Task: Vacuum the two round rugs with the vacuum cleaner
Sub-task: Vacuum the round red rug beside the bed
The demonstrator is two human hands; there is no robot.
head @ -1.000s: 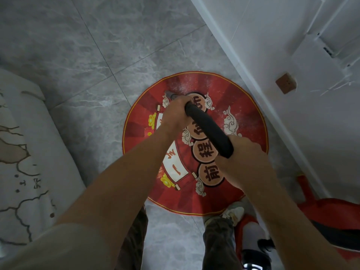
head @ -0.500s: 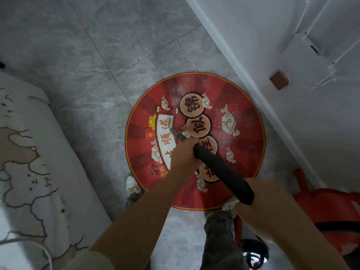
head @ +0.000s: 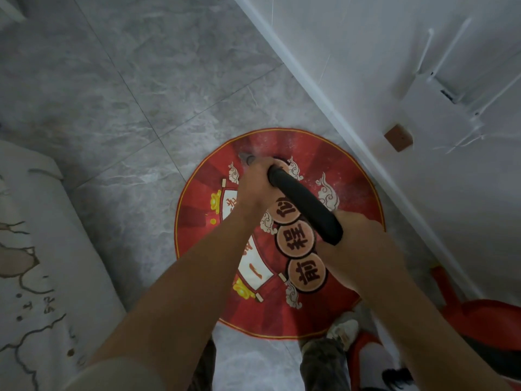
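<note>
At the bottom edge of the frame stand the person's trouser legs, with one pale shoe (head: 344, 330) touching the near rim of the rug. Just right of it, in the lower right corner, sits the red vacuum cleaner body (head: 485, 323) on the grey tile floor (head: 135, 103). Both bare forearms reach up from the bottom. The right hand (head: 363, 244) is curled round the near end of the black wand (head: 306, 206). The left hand (head: 255, 184) is wrapped round it farther along, close to the grey nozzle tip (head: 246, 158).

The wand slants up and to the left over the round red rug (head: 358, 193), which lies in the middle of the frame — the nozzle tip sits near its upper left edge, though contact with the pile is too blurred to judge. Whitish dust speckles the rug's upper right part.

A pale surface with brown line markings (head: 33, 249) fills the left edge. Beyond the rug, a white wall (head: 352, 38) with a skirting strip runs diagonally across the upper right — on it a small brown block (head: 399, 137) and a white box with thin antennas (head: 442, 108).
</note>
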